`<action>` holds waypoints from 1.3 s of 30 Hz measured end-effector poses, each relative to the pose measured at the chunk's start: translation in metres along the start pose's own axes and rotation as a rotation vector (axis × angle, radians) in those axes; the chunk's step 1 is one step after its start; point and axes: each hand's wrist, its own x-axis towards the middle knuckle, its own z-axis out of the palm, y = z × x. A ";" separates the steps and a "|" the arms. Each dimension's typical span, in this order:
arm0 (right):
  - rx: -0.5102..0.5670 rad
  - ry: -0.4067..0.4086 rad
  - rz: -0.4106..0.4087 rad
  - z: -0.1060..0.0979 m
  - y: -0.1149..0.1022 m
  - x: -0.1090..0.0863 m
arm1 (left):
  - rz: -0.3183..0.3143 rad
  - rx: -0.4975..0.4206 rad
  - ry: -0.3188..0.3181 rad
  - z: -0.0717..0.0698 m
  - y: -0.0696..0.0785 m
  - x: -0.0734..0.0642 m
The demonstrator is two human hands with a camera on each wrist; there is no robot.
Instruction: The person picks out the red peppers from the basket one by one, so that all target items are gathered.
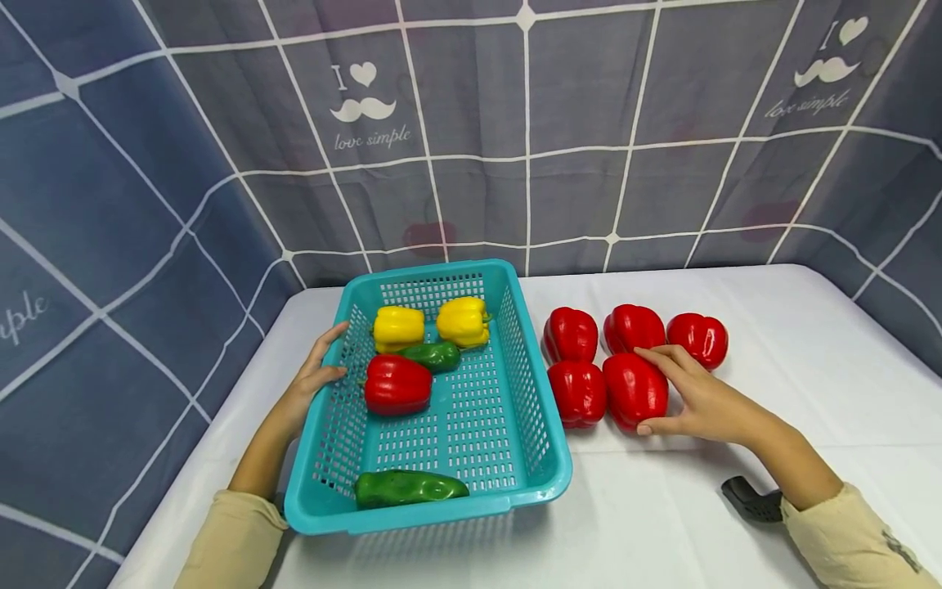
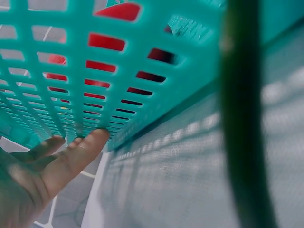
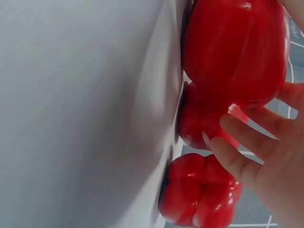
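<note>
A turquoise plastic basket (image 1: pixel 548 458) with slotted walls holds a red bell pepper (image 1: pixel 397 384), two yellow bell peppers (image 1: pixel 398 329) and two green peppers (image 1: pixel 410 488). My left hand (image 1: pixel 307 384) rests with extended fingers against the basket's left side; in the left wrist view its fingertips touch the slotted wall. To the right of the basket, several red bell peppers (image 1: pixel 571 334) sit close together on the table. My right hand (image 1: pixel 695 401) holds the nearest one on the right, a red bell pepper (image 1: pixel 633 391), between thumb and fingers. Other fingers spread loosely in the right wrist view.
A white cloth (image 1: pixel 736 466) covers the table. Grey-blue curtains (image 1: pixel 574 98) with white lines surround it at the back and sides. A black object (image 1: pixel 752 499) shows beside the right wrist. A dark, blurred vertical band (image 2: pixel 244 114) crosses the left wrist view.
</note>
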 end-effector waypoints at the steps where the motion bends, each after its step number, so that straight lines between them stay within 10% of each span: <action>1: 0.000 0.001 0.000 0.000 -0.001 0.001 | 0.000 0.001 0.003 -0.001 0.000 -0.001; 25: -0.084 0.134 0.008 0.011 -0.011 0.008 | 0.004 0.019 0.014 0.005 0.011 0.010; 39: -0.175 0.109 -0.135 -0.013 -0.059 0.067 | -0.007 0.023 0.047 0.004 -0.002 0.004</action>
